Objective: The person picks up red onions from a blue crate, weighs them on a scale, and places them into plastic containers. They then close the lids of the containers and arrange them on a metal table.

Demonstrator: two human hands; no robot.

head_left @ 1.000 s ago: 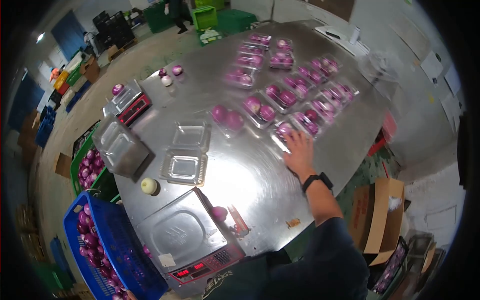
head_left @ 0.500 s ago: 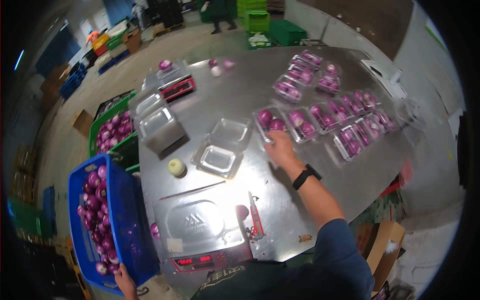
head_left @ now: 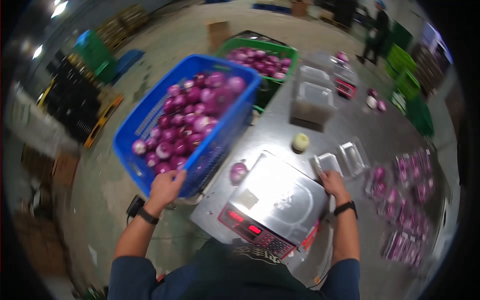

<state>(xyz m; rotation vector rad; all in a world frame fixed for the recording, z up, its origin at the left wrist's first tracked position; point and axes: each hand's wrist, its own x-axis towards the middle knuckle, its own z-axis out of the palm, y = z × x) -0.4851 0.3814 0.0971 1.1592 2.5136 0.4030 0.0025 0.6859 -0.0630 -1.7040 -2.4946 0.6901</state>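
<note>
My left hand (head_left: 167, 189) is closed over the near rim of a blue plastic crate (head_left: 129, 162), which holds many red onions (head_left: 187, 117). My right hand (head_left: 334, 183) is at the near edge of an open clear plastic clamshell box (head_left: 352, 156), its fingers closed on that edge, partly blurred. Just left of that hand lies a digital scale (head_left: 285, 192) with a bare steel pan and red lit display. A red onion (head_left: 239, 172) sits beside the scale's left side, and a peeled pale onion (head_left: 300, 142) stands behind it.
Filled clamshell packs of onions (head_left: 405, 200) lie on the steel table (head_left: 272, 135) at right. Stacked clear boxes (head_left: 312, 97) and a second scale (head_left: 345, 82) stand farther back. A green crate of onions (head_left: 265, 57) is behind the blue one. Another person (head_left: 378, 32) stands in the background.
The view has swung left toward the blue crate. My right hand has left the filled packs and come to the open clamshell box. My left hand stays at the crate's rim.
</note>
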